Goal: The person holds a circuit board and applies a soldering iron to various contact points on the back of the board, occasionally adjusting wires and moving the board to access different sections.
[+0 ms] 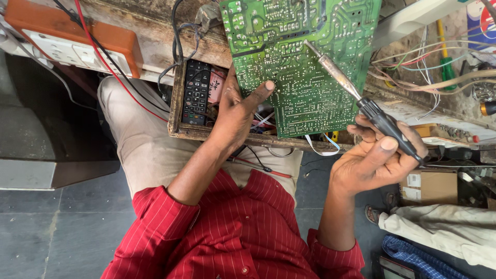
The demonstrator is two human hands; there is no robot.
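Two hands: both busy, each clamped on its own thing, well apart from each other.
Left hand point(235, 111): gripping the left edge of the green circuit board point(305, 67), thumb pressed flat on the solder side, fingers tucked behind where I can't see them.
Right hand point(374, 157): wrapped around the black handle of a soldering iron point(356, 95), thumb on top, kinda like holding a fat pen.
Iron tip: the metal shaft angles up and left across the board, tip resting on or right above the solder side near the upper middle. Can't tell if it actually touches.
Circuit board: held up tilted over the open wooden drawer point(178, 111), solder joints facing us, top edge out of view.
Drawer: black remote control point(197, 92) lying in the left part, plus loose wires and bits under the board.
Bench point(155, 31): rough worn wood, with an orange and white power strip point(72, 44) off to the left and a red cable running over it.
Right side: a mess of coloured wires point(434, 72) and a green-handled screwdriver point(447, 64).
Person: red striped shirt, light trousers, sitting.
Floor point(57, 232): dark tiles.
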